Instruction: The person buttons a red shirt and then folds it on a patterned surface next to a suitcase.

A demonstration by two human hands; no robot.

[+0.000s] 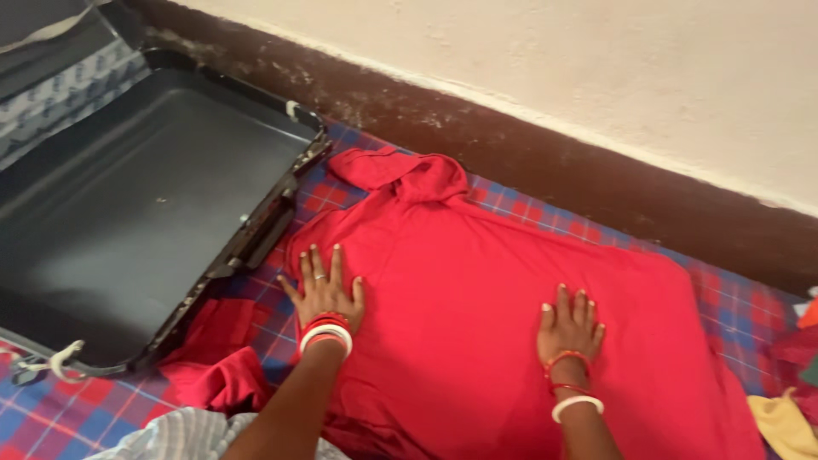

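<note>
- Two hands flat on the red shirt (pixel 477 290): your left hand (pixel 324 294) sits near its left edge, your right hand (pixel 569 328) mid-body; fingers spread and open on both, nothing gripped.
- Palms down like that reads as pressing the cloth smooth and pinning it, so it lies wide and flat.
- Shirt lies spread on the checked red-and-blue sheet (pixel 733 315), collar (pixel 400 170) pointing at the wall (pixel 596 68), one sleeve (pixel 213 358) bunched at lower left, just beside your left forearm.
- Open black suitcase (pixel 128 196) sits at the shirt's left; its rim touches or nearly touches the cloth, can't tell which.
- Yellow cloth (pixel 784 422) sits at the right edge, apart from both hands.
</note>
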